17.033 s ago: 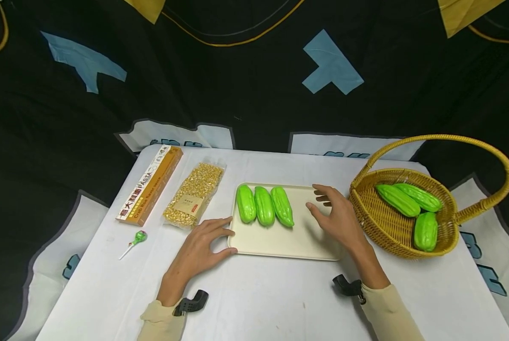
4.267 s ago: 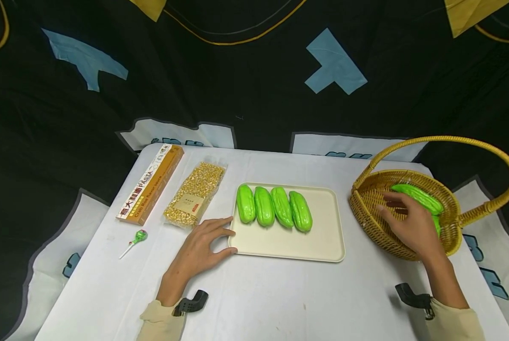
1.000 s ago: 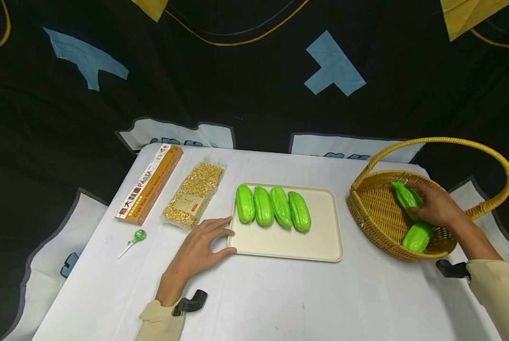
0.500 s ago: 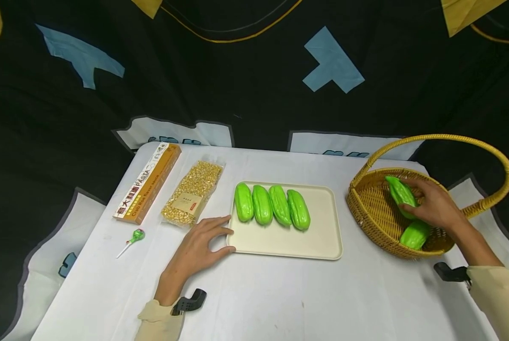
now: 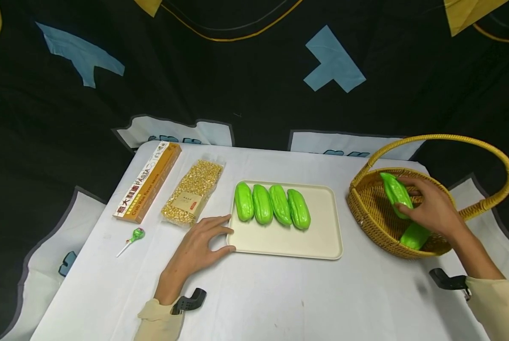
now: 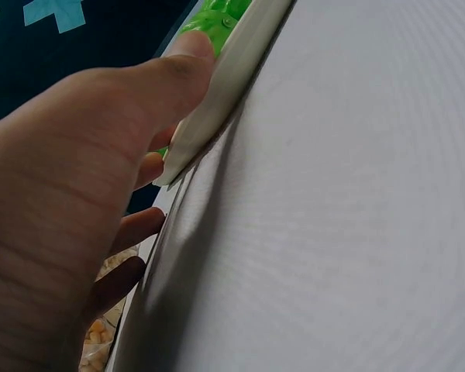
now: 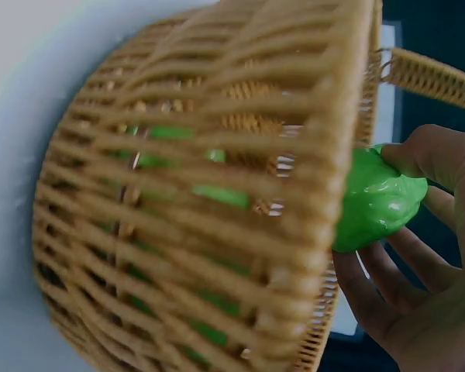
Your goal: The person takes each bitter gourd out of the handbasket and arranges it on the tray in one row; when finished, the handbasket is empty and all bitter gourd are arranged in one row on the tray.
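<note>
In the head view my right hand [image 5: 431, 206] grips a bright green, ridged bitter melon [image 5: 396, 194], thumb on one side and fingers on the other. It is held at the rim level of the wicker basket [image 5: 367, 227]; the right wrist view shows the bitter melon [image 7: 380, 198] between thumb and fingers beside the woven wall. Another bitter melon [image 5: 414, 235] lies in the basket, partly under the hand. My left hand [image 5: 196, 246] rests at the left edge of a cream tray [image 5: 280, 244], fingers relaxed and spread, thumb at the near corner. Several bitter melons [image 5: 263, 204] lie side by side on the tray.
Left of the tray lie a bag of corn kernels [image 5: 196, 189], a pasta box [image 5: 148, 182] and a green-wrapped lollipop [image 5: 138, 234]. The basket's tall handle [image 5: 446, 138] arches above its opening. A white cloth covers the table [image 5: 254, 293].
One more bitter melon lies on the tray than 17 seconds ago. Over the last second, my right hand has lifted a bitter melon within the basket and shifted it left. My left hand stays put.
</note>
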`<state>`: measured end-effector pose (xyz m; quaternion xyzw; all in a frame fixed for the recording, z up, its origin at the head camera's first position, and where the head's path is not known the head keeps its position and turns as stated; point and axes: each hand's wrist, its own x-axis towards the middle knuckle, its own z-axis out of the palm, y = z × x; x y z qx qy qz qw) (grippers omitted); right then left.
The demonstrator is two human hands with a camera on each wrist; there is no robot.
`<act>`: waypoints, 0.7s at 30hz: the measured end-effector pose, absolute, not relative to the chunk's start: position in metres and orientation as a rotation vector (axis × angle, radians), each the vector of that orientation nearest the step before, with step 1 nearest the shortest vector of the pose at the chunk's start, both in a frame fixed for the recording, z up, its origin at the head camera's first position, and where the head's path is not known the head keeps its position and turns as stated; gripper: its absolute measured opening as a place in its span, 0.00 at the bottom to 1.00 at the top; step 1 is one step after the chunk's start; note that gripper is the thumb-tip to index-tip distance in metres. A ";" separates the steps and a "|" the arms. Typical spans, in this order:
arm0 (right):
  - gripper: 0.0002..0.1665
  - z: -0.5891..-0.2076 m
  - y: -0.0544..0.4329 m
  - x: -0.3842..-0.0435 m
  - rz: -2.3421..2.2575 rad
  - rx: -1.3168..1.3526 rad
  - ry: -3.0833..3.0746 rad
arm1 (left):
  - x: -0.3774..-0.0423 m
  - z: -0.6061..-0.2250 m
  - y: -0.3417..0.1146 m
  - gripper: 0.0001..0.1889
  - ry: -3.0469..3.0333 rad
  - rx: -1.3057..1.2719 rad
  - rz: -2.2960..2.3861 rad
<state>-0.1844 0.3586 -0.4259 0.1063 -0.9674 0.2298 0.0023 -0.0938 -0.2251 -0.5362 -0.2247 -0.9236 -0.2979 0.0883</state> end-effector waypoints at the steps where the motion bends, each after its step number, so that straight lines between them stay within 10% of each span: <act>1: 0.47 -0.424 0.357 -0.182 0.732 0.328 -3.031 | -0.094 -0.536 -0.225 0.22 -2.751 -0.668 -0.883; 21: 0.47 -0.409 0.325 -0.149 0.740 0.354 -2.901 | -0.093 -0.536 -0.225 0.23 -2.752 -0.663 -0.881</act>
